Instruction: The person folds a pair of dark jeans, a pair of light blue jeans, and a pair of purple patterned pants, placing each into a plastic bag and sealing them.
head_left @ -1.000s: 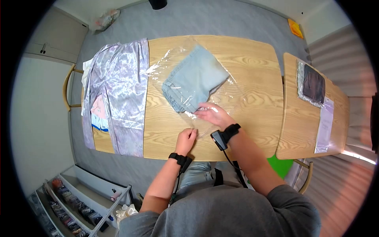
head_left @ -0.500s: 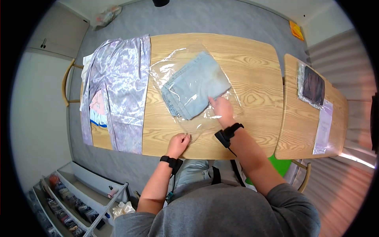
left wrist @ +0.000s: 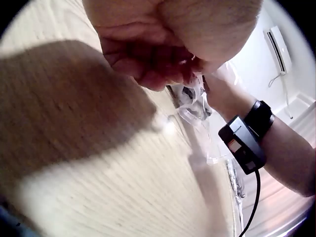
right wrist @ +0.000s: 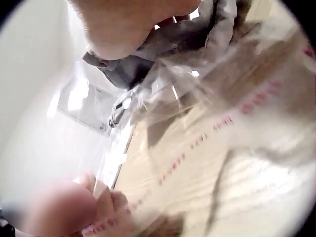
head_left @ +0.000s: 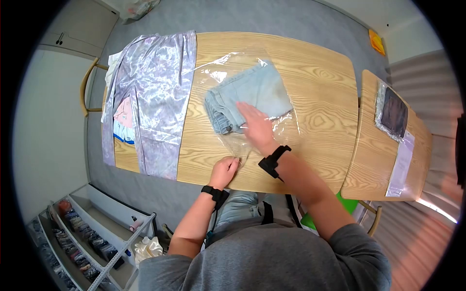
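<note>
Folded light-blue jeans [head_left: 269,92] lie inside a clear plastic bag [head_left: 221,60] on the wooden table [head_left: 323,87], waistband toward the left. With straight fingers my right hand [head_left: 257,127] rests on the jeans near their front edge; I cannot tell whether it is inside the bag or on top of it. My left hand [head_left: 224,170], fingers curled, pinches the near edge of the bag by the table's front. In the left wrist view, the left hand [left wrist: 163,54] hangs close over the wood. Red print [right wrist: 212,131] runs along the plastic in the right wrist view.
Shiny lavender velvet trousers [head_left: 158,102] cover the table's left end, over a pink garment [head_left: 124,114]. A second table [head_left: 371,169] at right carries a bagged dark garment [head_left: 393,114] and a lilac packet [head_left: 402,165]. Shelves of clothes [head_left: 82,242] stand at lower left.
My right hand has moved from the near edge of the jeans up and left onto them, fingers straightening. The left hand keeps its grip on the bag's near edge. The head view has shifted slightly.
</note>
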### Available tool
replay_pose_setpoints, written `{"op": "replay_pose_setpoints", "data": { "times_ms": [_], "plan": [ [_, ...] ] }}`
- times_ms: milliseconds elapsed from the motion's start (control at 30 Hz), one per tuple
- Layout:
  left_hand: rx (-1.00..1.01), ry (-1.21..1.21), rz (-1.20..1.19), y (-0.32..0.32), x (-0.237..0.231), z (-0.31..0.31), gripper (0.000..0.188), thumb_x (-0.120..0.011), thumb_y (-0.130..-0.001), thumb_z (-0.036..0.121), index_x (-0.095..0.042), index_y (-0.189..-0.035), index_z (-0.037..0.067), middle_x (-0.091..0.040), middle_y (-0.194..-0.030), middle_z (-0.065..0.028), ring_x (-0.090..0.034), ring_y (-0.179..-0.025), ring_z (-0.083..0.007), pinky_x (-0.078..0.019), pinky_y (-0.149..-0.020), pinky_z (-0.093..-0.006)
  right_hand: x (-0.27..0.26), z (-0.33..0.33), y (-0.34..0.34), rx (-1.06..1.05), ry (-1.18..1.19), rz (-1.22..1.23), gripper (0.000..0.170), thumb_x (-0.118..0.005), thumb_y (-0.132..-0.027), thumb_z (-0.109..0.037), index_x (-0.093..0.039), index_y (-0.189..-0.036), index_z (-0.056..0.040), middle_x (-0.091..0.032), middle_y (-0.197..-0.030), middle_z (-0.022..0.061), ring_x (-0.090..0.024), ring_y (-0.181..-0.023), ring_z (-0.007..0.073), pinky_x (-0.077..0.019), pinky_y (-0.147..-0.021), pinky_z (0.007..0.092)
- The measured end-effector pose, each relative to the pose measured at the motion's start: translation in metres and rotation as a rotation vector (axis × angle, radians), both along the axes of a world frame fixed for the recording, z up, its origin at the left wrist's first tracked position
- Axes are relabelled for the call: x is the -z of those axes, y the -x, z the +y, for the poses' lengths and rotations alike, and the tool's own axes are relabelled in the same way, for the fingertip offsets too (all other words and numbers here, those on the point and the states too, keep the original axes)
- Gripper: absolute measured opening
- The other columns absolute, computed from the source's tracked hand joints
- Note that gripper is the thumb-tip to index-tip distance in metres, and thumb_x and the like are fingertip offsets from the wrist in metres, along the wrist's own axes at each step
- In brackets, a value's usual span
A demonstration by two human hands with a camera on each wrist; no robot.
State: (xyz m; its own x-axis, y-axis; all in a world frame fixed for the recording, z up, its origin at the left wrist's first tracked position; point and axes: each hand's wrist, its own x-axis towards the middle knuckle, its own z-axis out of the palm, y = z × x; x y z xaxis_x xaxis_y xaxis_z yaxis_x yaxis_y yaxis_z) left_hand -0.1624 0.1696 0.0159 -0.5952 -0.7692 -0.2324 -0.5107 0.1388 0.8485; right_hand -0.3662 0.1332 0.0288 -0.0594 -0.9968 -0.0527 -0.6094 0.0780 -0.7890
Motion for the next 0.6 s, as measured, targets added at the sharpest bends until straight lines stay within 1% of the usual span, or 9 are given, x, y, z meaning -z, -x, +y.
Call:
{"op": "replay_pose_setpoints", "data": {
  "times_ms": [67,233,300,367,433,467,533,567,600],
  "plan": [
    [-0.011,0.042,-0.010,0.003,0.001,-0.002,0.030,-0.053,-0.089,0.021,-0.059,-0.075,-0.004,-0.057,-0.069,-0.0197,-0.055,-0.063,-0.0330,-0.0425,-0.059,-0.0383,-0.003,0.000,-0.019,-0.048,0.135,0.550,0.067,-0.068,-0.073,-0.035,-0.042,-0.134,-0.0210,-0.037,-0.139,0.0171,-0.038,-0.124,0.0337,-0.0279,-0.100,0.0526],
    [-0.050,0.119,-0.181,-0.003,-0.004,0.000,0.031,-0.054,-0.087,0.024,-0.059,-0.068,0.000,-0.057,-0.066,-0.0178,-0.053,-0.059,-0.0372,-0.0416,-0.054,-0.0422,-0.003,0.011,-0.032,-0.110,0.071,0.587,0.074,-0.068,-0.073,-0.041,-0.036,-0.138,-0.0259,-0.031,-0.141,0.0200,-0.035,-0.125,0.0381,-0.0229,-0.101,0.0589],
    [-0.017,0.350,-0.250,-0.004,-0.022,0.004,0.029,-0.057,-0.083,0.022,-0.057,-0.060,0.004,-0.053,-0.059,-0.0161,-0.051,-0.053,-0.0375,-0.0396,-0.051,-0.0446,-0.004,0.009,-0.029,-0.111,0.056,0.523,0.075,-0.069,-0.073,-0.034,-0.034,-0.139,-0.0267,-0.030,-0.142,0.0194,-0.034,-0.126,0.0387,-0.0234,-0.101,0.0584],
    [0.102,0.537,-0.009,0.001,-0.041,0.012,0.022,-0.063,-0.075,0.019,-0.055,-0.059,0.007,-0.047,-0.056,-0.0112,-0.048,-0.053,-0.0331,-0.0383,-0.050,-0.0437,-0.003,0.012,-0.028,-0.084,0.073,0.554,0.076,-0.069,-0.072,-0.029,-0.034,-0.140,-0.0274,-0.031,-0.142,0.0191,-0.034,-0.126,0.0391,-0.0234,-0.101,0.0587],
    [0.251,0.337,-0.063,0.012,-0.047,0.023,0.025,-0.065,-0.074,0.023,-0.061,-0.087,0.002,-0.058,-0.083,-0.0165,-0.056,-0.081,-0.0337,-0.0451,-0.067,-0.0416,0.002,0.018,-0.027,-0.063,0.090,0.578,0.077,-0.068,-0.072,-0.024,-0.033,-0.140,-0.0281,-0.032,-0.141,0.0188,-0.033,-0.127,0.0395,-0.0234,-0.101,0.0591],
    [0.250,0.342,-0.064,0.019,-0.043,0.027,0.025,-0.065,-0.074,0.023,-0.061,-0.087,0.002,-0.058,-0.083,-0.0165,-0.056,-0.081,-0.0337,-0.0451,-0.067,-0.0416,0.006,0.018,-0.026,-0.066,0.094,0.605,0.075,-0.066,-0.073,-0.024,-0.033,-0.140,-0.0298,-0.030,-0.142,0.0184,-0.031,-0.128,0.0402,-0.0230,-0.101,0.0597],
    [0.249,0.553,-0.390,0.036,-0.031,0.031,0.063,-0.067,-0.074,0.031,-0.046,-0.121,-0.006,-0.046,-0.123,-0.0266,-0.042,-0.118,-0.0389,-0.0386,-0.093,-0.0429,0.019,0.013,-0.028,-0.047,0.111,0.689,0.072,-0.062,-0.074,-0.020,-0.034,-0.140,-0.0315,-0.030,-0.143,0.0166,-0.029,-0.130,0.0401,-0.0210,-0.101,0.0600],
    [0.246,0.563,-0.389,0.037,-0.025,0.033,0.063,-0.067,-0.074,0.031,-0.046,-0.121,-0.006,-0.046,-0.123,-0.0266,-0.042,-0.118,-0.0389,-0.0386,-0.093,-0.0429,0.022,0.008,-0.027,-0.044,0.121,0.691,0.072,-0.062,-0.074,-0.020,-0.034,-0.140,-0.0315,-0.030,-0.143,0.0166,-0.029,-0.130,0.0401,-0.0210,-0.101,0.0600],
    [0.313,0.515,-0.496,0.037,-0.021,0.036,0.077,-0.068,-0.073,0.035,-0.036,-0.128,-0.008,-0.034,-0.133,-0.0280,-0.031,-0.125,-0.0412,-0.0323,-0.099,-0.0452,0.024,0.003,-0.024,-0.060,0.093,0.691,0.069,-0.060,-0.075,-0.019,-0.036,-0.138,-0.0305,-0.031,-0.143,0.0158,-0.029,-0.130,0.0390,-0.0204,-0.102,0.0598]
  ]
}}
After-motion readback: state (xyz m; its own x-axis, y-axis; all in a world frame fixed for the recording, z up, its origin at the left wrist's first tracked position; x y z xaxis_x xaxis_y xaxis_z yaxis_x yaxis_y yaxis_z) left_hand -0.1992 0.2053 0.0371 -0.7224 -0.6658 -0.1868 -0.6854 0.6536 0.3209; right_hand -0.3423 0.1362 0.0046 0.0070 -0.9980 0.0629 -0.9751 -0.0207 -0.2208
